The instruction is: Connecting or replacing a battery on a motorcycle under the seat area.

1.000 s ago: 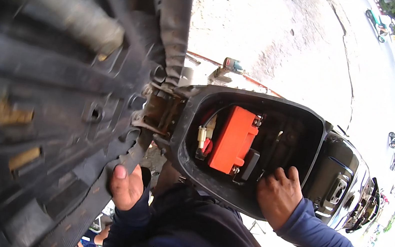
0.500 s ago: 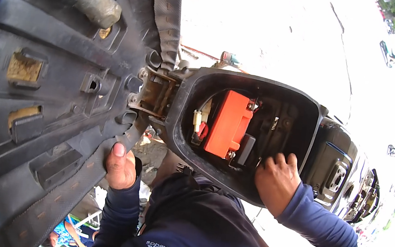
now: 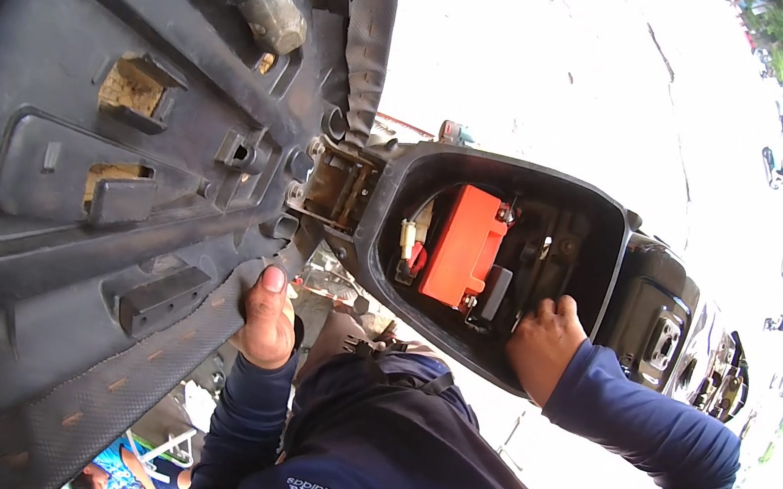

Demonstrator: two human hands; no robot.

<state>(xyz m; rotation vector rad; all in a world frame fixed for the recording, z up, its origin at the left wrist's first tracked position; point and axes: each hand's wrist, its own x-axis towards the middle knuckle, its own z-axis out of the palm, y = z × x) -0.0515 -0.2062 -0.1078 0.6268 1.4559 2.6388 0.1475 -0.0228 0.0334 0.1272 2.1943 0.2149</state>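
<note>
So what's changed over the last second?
Mostly the view: the raised seat, storage bin and orange battery all sit higher in the picture, likely from head movement. I can't tell whether the seat itself swung. No visible grab or release. Unchanged: left hand gripping the seat's edge, right hand at the bin's near side, fingertips hidden, battery in the bin.

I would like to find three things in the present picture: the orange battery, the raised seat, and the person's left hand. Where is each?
Orange battery point(image 3: 459, 246): head view, middle of its broad face.
Raised seat point(image 3: 192, 156): head view, black underside.
Left hand point(image 3: 268, 323): head view, below the thumb.
</note>
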